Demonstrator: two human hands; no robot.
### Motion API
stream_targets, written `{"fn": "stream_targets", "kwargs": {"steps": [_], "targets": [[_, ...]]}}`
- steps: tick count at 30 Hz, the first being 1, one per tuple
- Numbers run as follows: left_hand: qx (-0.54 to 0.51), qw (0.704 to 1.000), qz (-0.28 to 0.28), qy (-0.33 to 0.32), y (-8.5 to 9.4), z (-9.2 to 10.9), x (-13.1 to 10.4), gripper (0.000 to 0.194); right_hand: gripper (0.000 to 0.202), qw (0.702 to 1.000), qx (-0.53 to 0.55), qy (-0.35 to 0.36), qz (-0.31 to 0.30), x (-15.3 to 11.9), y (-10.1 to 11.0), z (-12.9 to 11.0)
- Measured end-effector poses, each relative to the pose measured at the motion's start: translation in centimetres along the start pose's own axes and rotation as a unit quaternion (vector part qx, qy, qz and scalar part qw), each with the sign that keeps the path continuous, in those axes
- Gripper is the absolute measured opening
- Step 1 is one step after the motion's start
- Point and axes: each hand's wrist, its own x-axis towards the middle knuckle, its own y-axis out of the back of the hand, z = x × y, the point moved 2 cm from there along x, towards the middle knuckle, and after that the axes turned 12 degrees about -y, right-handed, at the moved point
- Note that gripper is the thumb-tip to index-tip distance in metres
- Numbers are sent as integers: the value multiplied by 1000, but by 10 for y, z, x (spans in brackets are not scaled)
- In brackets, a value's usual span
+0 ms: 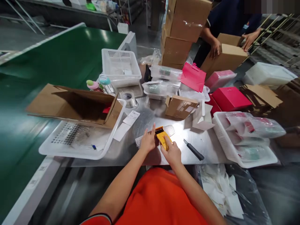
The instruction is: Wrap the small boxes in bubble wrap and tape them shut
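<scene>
The right hand gripped a yellow tool over bubble wrap on the worktop; the left hand had a hold I couldn't make out. A rightward reach risked a cut from the bare-bladed knife.

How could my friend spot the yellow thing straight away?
Start at the shiny metal table beside the green belt. Near the orange shirt, the person's right hand holds the yellow tool. Its bright yellow body and dark band near the far end set it apart from the black-handled knife lying to its right.
</scene>
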Motion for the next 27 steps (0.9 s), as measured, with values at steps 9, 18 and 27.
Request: {"fn": "stream_targets", "kwargs": {"steps": [9, 18, 27], "targets": [[-3, 994, -112, -9, 18, -12, 18, 110, 58, 999, 41, 27, -13, -92, -32, 87], [61, 980, -184, -39, 25, -2, 25, 93, 47, 986, -23, -74, -150, -27, 2, 11], [130, 979, -155, 24, 16, 39, 32, 84, 34, 987, -21, -69, -143, 14, 25, -9]]}}
